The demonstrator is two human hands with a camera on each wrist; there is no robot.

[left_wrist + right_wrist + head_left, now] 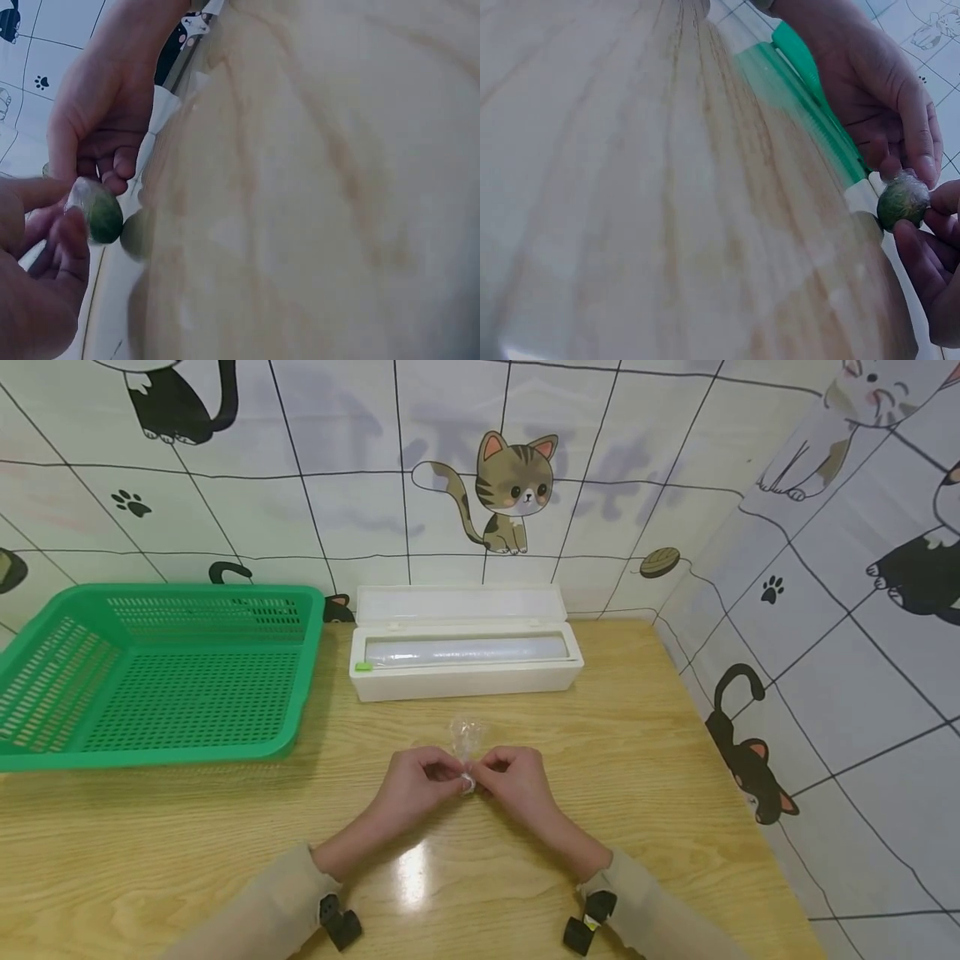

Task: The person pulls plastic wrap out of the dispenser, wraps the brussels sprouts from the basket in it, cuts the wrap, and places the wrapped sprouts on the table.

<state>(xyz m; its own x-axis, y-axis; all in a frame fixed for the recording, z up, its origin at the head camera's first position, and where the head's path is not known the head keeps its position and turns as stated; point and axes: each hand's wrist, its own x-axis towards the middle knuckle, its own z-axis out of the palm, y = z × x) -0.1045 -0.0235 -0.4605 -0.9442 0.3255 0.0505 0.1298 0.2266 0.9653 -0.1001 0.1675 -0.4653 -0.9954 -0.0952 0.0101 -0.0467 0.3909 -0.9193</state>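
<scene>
A small round green fruit (pixel 105 220), its exact kind unclear, is wrapped in clear cling film (pixel 467 735). The gathered film stands up loosely beyond the fingertips in the head view. My left hand (pixel 417 783) pinches the film at the fruit from one side. Opposite it, my right hand (pixel 521 785) pinches the same bundle between thumb and forefinger. Both wrist views show the fingertips meeting around the twisted film, with the green side (pixel 901 207) of the fruit exposed below. From above, the fingers mostly hide the fruit.
Behind the hands stands a white cling film dispenser (pixel 472 682), lid raised, a film roll (pixel 465 650) inside and a green slider (pixel 363 667) at its left. A green plastic basket (pixel 187 755) sits at the left on the wooden table (pixel 637 735). Cat-patterned sheeting (pixel 345 518) borders the table.
</scene>
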